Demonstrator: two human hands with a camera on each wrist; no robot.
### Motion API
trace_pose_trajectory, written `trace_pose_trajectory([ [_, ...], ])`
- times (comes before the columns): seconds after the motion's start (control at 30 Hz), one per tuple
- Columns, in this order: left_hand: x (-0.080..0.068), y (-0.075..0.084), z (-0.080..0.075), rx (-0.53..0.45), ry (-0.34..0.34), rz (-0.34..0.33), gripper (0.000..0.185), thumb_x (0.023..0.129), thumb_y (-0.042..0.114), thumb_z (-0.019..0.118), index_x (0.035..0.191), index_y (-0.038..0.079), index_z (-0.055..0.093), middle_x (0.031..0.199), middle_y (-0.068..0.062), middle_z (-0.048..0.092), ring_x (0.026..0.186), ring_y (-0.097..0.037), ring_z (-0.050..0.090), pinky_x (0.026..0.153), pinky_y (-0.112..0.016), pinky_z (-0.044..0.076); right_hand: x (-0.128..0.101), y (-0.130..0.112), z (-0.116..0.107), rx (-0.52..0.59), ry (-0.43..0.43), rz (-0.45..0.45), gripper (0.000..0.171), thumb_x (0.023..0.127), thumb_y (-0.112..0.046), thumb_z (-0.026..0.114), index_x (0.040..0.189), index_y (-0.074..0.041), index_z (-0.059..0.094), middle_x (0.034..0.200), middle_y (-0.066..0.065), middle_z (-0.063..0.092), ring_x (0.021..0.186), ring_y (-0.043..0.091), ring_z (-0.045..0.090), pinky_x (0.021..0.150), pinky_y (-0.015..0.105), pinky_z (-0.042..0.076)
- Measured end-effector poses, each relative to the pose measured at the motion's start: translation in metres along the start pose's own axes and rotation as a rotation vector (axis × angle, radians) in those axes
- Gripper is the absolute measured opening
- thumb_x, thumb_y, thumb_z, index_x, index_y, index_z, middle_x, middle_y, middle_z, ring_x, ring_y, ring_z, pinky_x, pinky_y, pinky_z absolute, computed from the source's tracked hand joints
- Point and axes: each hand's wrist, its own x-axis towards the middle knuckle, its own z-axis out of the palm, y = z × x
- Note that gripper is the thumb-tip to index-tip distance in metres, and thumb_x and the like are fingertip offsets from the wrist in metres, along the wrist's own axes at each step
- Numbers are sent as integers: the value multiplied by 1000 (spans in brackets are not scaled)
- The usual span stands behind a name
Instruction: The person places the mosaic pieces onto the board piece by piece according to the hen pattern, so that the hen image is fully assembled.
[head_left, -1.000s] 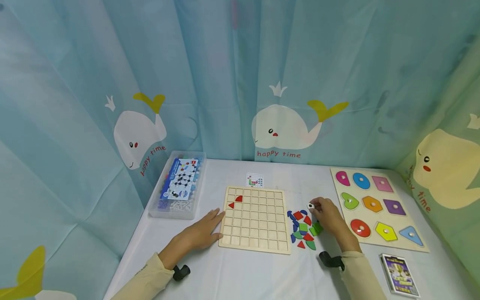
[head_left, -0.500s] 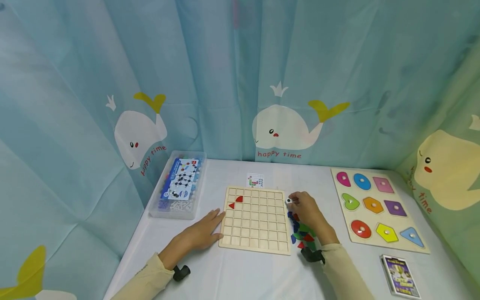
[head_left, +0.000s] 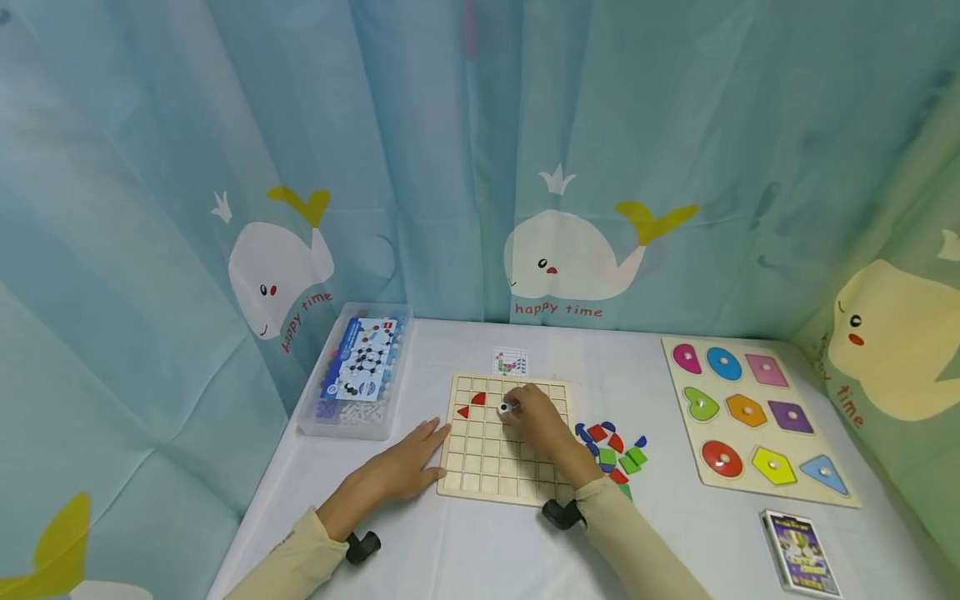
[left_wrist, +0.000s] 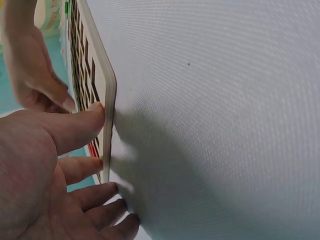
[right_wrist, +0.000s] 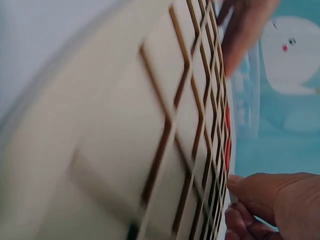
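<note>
A square wooden grid board (head_left: 472, 482) lies on the white table. Its upper left cells hold a red quarter-circle piece (head_left: 478, 399) and a red triangle piece (head_left: 463, 412). My right hand (head_left: 540, 423) is over the upper middle of the board, pinching a small white round piece with a black dot (head_left: 503, 408) between thumb and finger. At the board's left edge rests my left hand (head_left: 408, 463), fingers extended; in the left wrist view its thumb (left_wrist: 82, 127) touches the rim. Right of the board lie several loose red, green and blue pieces (head_left: 607, 456), partly behind the right arm.
A small pattern card (head_left: 510, 362) lies behind the board. At the left stands a clear plastic box (head_left: 356, 371) of small parts. A knobbed shape puzzle (head_left: 701, 442) occupies the right side, with a purple card box (head_left: 799, 552) in front. A curtain hangs behind.
My right hand has carried the white round piece leftward from beside the loose pieces to over the board. More of the loose pieces show than half a second ago. My left hand stays put.
</note>
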Motion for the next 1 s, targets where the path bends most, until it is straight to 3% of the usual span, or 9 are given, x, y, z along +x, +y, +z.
trace_pose_trajectory([
  [0.2, 0, -1, -1, 13, 9, 26, 69, 101, 27, 62, 158, 5, 29, 162, -19, 22, 148, -37, 20, 116, -50, 25, 6, -22, 15, -28, -21, -72, 19, 90, -4, 74, 107, 4, 69, 96, 10, 58, 86, 20, 59, 75, 35, 55],
  [0.5, -2, 1, -2, 7, 3, 23, 69, 100, 27, 62, 157, 5, 30, 162, -19, 23, 148, -37, 20, 116, -51, 26, 7, -31, 32, -125, 33, -64, 16, 88, -2, 75, 103, 3, 71, 94, 9, 60, 83, 20, 60, 70, 30, 55],
  [0.87, 0, -2, 0, 25, 6, 38, 69, 101, 27, 62, 157, 5, 29, 162, -19, 23, 148, -38, 20, 116, -50, 25, 10, -35, 35, -128, 36, -109, 24, 86, 1, 77, 108, 2, 68, 97, 12, 63, 87, 23, 62, 74, 34, 55],
  [1.0, 0, -2, -1, 22, 7, 33, 69, 101, 27, 62, 157, 5, 29, 162, -19, 23, 148, -37, 20, 116, -50, 25, 11, -35, 33, -108, 17, -121, 19, 87, 2, 75, 104, 0, 67, 96, 10, 62, 88, 22, 62, 74, 35, 55],
])
